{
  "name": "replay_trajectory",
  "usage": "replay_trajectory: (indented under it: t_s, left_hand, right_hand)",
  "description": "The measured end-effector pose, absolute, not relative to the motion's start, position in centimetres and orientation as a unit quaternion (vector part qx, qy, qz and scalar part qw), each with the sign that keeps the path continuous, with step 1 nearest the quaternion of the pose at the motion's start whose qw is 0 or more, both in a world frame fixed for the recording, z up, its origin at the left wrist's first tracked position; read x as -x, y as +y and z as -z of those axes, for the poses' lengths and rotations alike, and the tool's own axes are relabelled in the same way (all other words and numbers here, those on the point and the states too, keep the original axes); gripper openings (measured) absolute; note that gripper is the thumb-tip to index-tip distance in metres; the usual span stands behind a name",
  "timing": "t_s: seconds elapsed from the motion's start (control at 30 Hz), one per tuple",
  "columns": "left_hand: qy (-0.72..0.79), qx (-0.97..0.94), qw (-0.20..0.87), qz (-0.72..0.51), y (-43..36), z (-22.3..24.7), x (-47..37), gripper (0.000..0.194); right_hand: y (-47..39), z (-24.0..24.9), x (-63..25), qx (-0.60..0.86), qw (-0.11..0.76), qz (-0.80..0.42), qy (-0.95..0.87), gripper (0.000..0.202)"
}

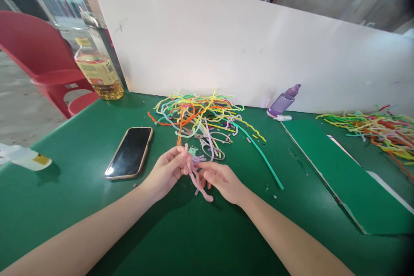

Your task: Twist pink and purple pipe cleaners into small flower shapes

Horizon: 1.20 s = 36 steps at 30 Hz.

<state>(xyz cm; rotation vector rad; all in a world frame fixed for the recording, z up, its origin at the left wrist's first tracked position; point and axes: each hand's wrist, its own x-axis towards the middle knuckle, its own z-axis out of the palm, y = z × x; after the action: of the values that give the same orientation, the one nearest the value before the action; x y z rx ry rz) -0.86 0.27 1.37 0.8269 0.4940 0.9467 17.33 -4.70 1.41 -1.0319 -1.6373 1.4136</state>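
My left hand pinches a bundle of pink fuzzy strands near its upper end. The strands hang down toward the lower right, ending in a curled tip. Close beside them on the right is my right hand, its fingers curled against the strands; the fingertips are partly hidden behind the pink pieces. Just beyond the hands lie short purple pieces and a small mint-green piece. Grey-handled scissors rest at the near edge of a tangled heap of coloured strands.
A phone lies to the left, with a white bottle farther left. An oil bottle stands at the back left. A purple glue bottle, green board and second strand heap are on the right. A white panel stands behind.
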Motion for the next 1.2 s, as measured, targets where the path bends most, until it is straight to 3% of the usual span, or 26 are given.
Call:
replay_trajectory:
  t_s: [0.17, 0.5, 1.2]
  left_hand:
    - [0.208, -0.446, 0.777, -0.392, -0.51, -1.39, 0.58, 0.011]
    - [0.265, -0.515, 0.699, -0.421, -0.7, -1.76, 0.39, 0.015]
    - [0.353, -0.538, 0.619, -0.449, -0.57, -1.85, 0.5, 0.012]
  right_hand:
    - [-5.0, -1.72, -16.91, 0.397, 0.378, -0.557, -0.624, 0.028]
    - [-5.42, -1.73, -16.44, 0.462, 0.357, -0.418, -0.696, 0.027]
    - [-4.84, -1.52, -16.88, 0.461, 0.34, -0.476, -0.667, 0.03]
